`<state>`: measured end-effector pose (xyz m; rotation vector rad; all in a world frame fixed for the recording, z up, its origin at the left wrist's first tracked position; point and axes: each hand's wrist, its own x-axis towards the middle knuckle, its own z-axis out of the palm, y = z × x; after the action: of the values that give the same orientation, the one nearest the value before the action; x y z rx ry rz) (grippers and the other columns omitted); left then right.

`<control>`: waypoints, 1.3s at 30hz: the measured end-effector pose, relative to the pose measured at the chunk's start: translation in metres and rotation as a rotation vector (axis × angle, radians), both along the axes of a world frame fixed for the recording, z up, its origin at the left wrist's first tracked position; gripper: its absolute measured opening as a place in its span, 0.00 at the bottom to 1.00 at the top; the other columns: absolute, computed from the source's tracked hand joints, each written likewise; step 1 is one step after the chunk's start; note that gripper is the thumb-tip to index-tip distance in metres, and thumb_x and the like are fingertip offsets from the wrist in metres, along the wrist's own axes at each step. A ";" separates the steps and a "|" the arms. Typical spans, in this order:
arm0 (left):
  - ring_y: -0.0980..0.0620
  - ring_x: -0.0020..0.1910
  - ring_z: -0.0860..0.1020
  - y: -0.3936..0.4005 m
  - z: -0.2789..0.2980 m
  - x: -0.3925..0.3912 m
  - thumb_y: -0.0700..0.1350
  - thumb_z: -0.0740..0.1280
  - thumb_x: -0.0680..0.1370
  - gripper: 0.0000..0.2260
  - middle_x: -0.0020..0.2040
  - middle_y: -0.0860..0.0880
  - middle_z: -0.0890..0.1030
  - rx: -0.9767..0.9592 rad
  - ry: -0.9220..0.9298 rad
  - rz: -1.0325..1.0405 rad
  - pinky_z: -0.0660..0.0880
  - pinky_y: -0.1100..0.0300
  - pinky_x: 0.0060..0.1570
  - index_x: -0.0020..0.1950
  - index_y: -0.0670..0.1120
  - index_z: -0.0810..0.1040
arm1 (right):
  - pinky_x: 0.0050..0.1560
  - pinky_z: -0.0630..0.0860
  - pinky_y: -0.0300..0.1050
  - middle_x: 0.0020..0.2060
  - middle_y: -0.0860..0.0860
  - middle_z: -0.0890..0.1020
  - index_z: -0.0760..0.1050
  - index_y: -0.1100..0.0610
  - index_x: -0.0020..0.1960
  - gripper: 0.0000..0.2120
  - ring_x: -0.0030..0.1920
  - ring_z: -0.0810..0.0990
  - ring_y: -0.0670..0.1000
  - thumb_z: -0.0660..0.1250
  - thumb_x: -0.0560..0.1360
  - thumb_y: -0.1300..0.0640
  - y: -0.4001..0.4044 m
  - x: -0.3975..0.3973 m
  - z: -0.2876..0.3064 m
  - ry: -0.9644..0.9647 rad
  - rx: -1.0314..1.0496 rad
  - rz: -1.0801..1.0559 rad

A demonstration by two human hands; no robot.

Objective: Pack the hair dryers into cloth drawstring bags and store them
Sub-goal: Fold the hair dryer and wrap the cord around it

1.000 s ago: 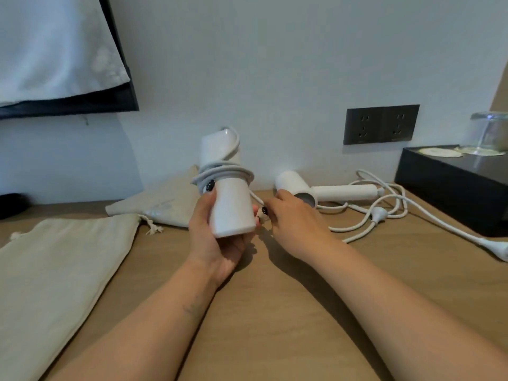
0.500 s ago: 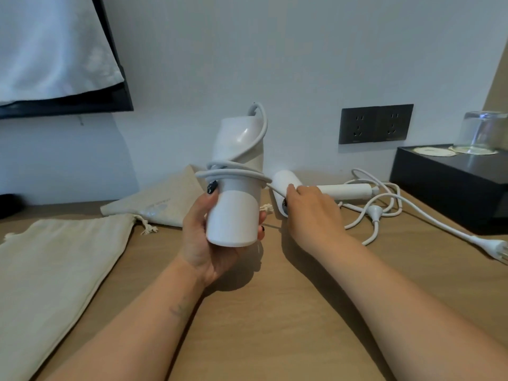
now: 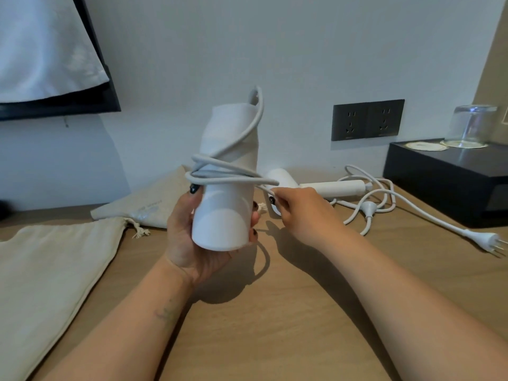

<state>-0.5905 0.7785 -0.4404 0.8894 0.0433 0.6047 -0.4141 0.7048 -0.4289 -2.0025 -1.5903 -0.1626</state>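
Observation:
My left hand [image 3: 189, 240] grips a white hair dryer [image 3: 226, 185], held upright above the wooden table, with its grey-white cord [image 3: 228, 174] wound several turns around the body. My right hand [image 3: 302, 213] pinches that cord just right of the dryer. A second white hair dryer [image 3: 330, 188] lies on the table behind my right hand, its loose cord [image 3: 384, 199] trailing to a plug [image 3: 486, 240] at the right. One beige drawstring bag [image 3: 49, 279] lies flat at the left; another [image 3: 154, 204] lies behind the held dryer.
A black box [image 3: 445, 182] with an upturned glass [image 3: 471, 126] and coasters stands at the right. A dark double wall socket [image 3: 368, 119] sits on the white wall. A black-framed panel draped with white cloth [image 3: 46, 50] hangs upper left.
The held dryer has risen and come closer to me. My right hand has moved from the second dryer to the cord beside the held dryer and pinched it.

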 end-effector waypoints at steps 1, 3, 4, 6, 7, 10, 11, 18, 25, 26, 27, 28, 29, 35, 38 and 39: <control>0.43 0.43 0.81 0.000 0.002 0.000 0.56 0.82 0.53 0.42 0.50 0.39 0.79 -0.004 -0.012 0.009 0.80 0.52 0.40 0.63 0.40 0.77 | 0.40 0.74 0.50 0.41 0.55 0.77 0.72 0.51 0.45 0.09 0.41 0.75 0.58 0.55 0.82 0.56 0.001 0.001 0.000 -0.013 -0.018 -0.009; 0.44 0.43 0.81 0.000 0.005 -0.001 0.56 0.82 0.53 0.42 0.51 0.39 0.78 -0.026 -0.036 0.011 0.80 0.53 0.40 0.63 0.40 0.77 | 0.42 0.76 0.50 0.44 0.56 0.80 0.76 0.52 0.51 0.10 0.43 0.76 0.59 0.56 0.81 0.56 0.002 0.005 0.000 -0.042 -0.003 -0.047; 0.44 0.43 0.81 0.000 0.006 -0.002 0.55 0.82 0.53 0.40 0.51 0.39 0.78 -0.035 -0.050 0.007 0.80 0.53 0.40 0.60 0.40 0.79 | 0.42 0.76 0.51 0.46 0.57 0.81 0.76 0.52 0.56 0.11 0.45 0.76 0.60 0.56 0.81 0.56 0.002 0.008 0.001 -0.060 0.014 -0.076; 0.43 0.43 0.80 0.000 0.007 -0.003 0.55 0.82 0.54 0.35 0.51 0.39 0.78 -0.007 -0.053 0.002 0.80 0.53 0.40 0.57 0.41 0.82 | 0.42 0.75 0.52 0.48 0.58 0.81 0.76 0.53 0.60 0.13 0.47 0.77 0.62 0.56 0.81 0.56 0.002 0.016 0.003 -0.064 0.053 -0.127; 0.43 0.43 0.80 0.000 0.008 -0.004 0.55 0.82 0.54 0.35 0.51 0.39 0.77 0.029 -0.041 -0.003 0.80 0.52 0.40 0.57 0.41 0.81 | 0.43 0.75 0.53 0.48 0.58 0.82 0.76 0.52 0.61 0.13 0.47 0.77 0.62 0.56 0.81 0.55 0.003 0.022 0.004 -0.047 0.077 -0.149; 0.41 0.43 0.81 -0.005 0.010 -0.003 0.54 0.82 0.54 0.37 0.51 0.38 0.78 0.101 -0.015 -0.034 0.80 0.52 0.40 0.59 0.40 0.79 | 0.41 0.73 0.52 0.45 0.57 0.82 0.77 0.52 0.56 0.12 0.45 0.76 0.62 0.56 0.81 0.56 0.003 0.036 0.003 -0.015 0.116 -0.198; 0.41 0.43 0.81 -0.006 0.010 -0.003 0.53 0.83 0.54 0.37 0.50 0.38 0.79 0.115 -0.012 -0.036 0.80 0.51 0.39 0.59 0.40 0.79 | 0.40 0.72 0.52 0.45 0.57 0.82 0.77 0.52 0.56 0.11 0.45 0.76 0.62 0.56 0.81 0.56 0.003 0.037 0.002 -0.023 0.109 -0.203; 0.44 0.44 0.80 -0.002 0.007 -0.005 0.56 0.80 0.56 0.35 0.51 0.39 0.76 0.065 -0.054 -0.054 0.78 0.53 0.40 0.58 0.41 0.80 | 0.39 0.68 0.48 0.48 0.55 0.79 0.71 0.54 0.63 0.13 0.44 0.74 0.57 0.58 0.79 0.61 0.001 0.014 0.002 -0.258 -0.092 -0.266; 0.42 0.47 0.80 -0.003 0.001 -0.002 0.54 0.78 0.63 0.37 0.54 0.38 0.76 0.023 -0.137 -0.232 0.79 0.50 0.46 0.66 0.39 0.72 | 0.62 0.67 0.51 0.66 0.55 0.69 0.53 0.58 0.77 0.32 0.63 0.68 0.57 0.64 0.77 0.57 0.004 -0.019 0.009 -0.235 0.072 -0.113; 0.42 0.47 0.80 -0.003 0.000 -0.002 0.54 0.77 0.64 0.36 0.54 0.38 0.76 0.030 -0.146 -0.260 0.79 0.50 0.46 0.66 0.39 0.72 | 0.57 0.71 0.51 0.60 0.54 0.74 0.63 0.56 0.71 0.22 0.59 0.72 0.57 0.61 0.79 0.57 0.002 -0.022 0.010 -0.127 0.097 -0.052; 0.42 0.47 0.80 -0.001 -0.001 -0.002 0.54 0.77 0.64 0.35 0.54 0.38 0.76 0.044 -0.139 -0.264 0.79 0.50 0.46 0.66 0.39 0.73 | 0.49 0.74 0.50 0.52 0.53 0.77 0.71 0.54 0.61 0.11 0.52 0.76 0.56 0.59 0.80 0.57 0.000 -0.023 0.011 0.004 0.100 -0.026; 0.42 0.47 0.80 0.000 -0.001 -0.003 0.55 0.78 0.63 0.35 0.53 0.38 0.77 0.059 -0.122 -0.243 0.79 0.50 0.45 0.65 0.40 0.74 | 0.42 0.72 0.47 0.43 0.52 0.78 0.73 0.54 0.50 0.06 0.45 0.76 0.55 0.58 0.80 0.57 0.000 -0.020 0.011 0.142 0.115 -0.014; 0.43 0.46 0.80 0.002 -0.001 -0.003 0.55 0.78 0.61 0.36 0.53 0.39 0.77 0.068 -0.097 -0.207 0.79 0.51 0.43 0.64 0.41 0.75 | 0.38 0.69 0.45 0.37 0.52 0.78 0.75 0.56 0.44 0.09 0.39 0.75 0.53 0.58 0.79 0.57 0.001 -0.015 0.012 0.257 0.137 -0.005; 0.42 0.43 0.81 0.000 0.002 0.005 0.54 0.81 0.54 0.39 0.48 0.38 0.79 0.093 0.022 0.051 0.80 0.52 0.37 0.61 0.40 0.77 | 0.28 0.59 0.40 0.28 0.53 0.69 0.81 0.65 0.44 0.18 0.25 0.62 0.49 0.58 0.78 0.54 0.000 0.001 0.022 0.892 -0.049 0.098; 0.41 0.42 0.82 -0.003 -0.001 0.007 0.54 0.81 0.53 0.37 0.47 0.38 0.81 0.147 0.053 0.103 0.80 0.51 0.38 0.59 0.42 0.78 | 0.26 0.56 0.40 0.27 0.51 0.68 0.79 0.60 0.38 0.32 0.22 0.60 0.47 0.51 0.80 0.36 0.000 0.006 0.021 1.098 -0.106 0.190; 0.41 0.42 0.82 -0.003 -0.001 0.007 0.54 0.81 0.53 0.37 0.46 0.39 0.82 0.167 0.066 0.121 0.80 0.51 0.38 0.58 0.42 0.78 | 0.26 0.56 0.40 0.27 0.51 0.69 0.78 0.59 0.35 0.36 0.22 0.60 0.47 0.48 0.78 0.32 -0.001 0.007 0.022 1.145 -0.100 0.218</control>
<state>-0.5836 0.7759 -0.4414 1.0745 0.1082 0.6989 -0.4075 0.7038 -0.4071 -1.4549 -1.0065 0.9822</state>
